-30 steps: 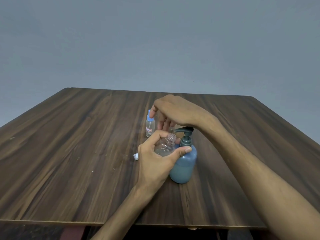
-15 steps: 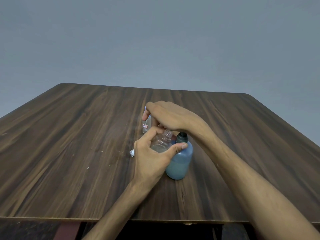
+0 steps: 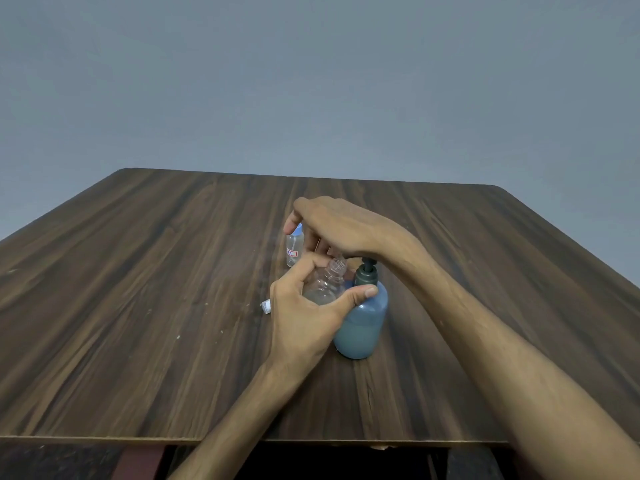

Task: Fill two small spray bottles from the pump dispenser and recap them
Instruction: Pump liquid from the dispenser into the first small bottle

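Left hand (image 3: 304,317) wraps the uncapped clear spray bottle (image 3: 325,284), thumb and fingers closed around its body, open neck tilted toward the pump dispenser (image 3: 363,317) touching the thumb's right side. Right hand (image 3: 341,228) rests palm-down over the pump head, fingers loosely spread, gripping nothing visible. Second capped spray bottle (image 3: 295,249) stands just beyond the left hand's grip, under the right fingertips. A small white cap (image 3: 265,305) lies left of the left hand on the table (image 3: 138,306).
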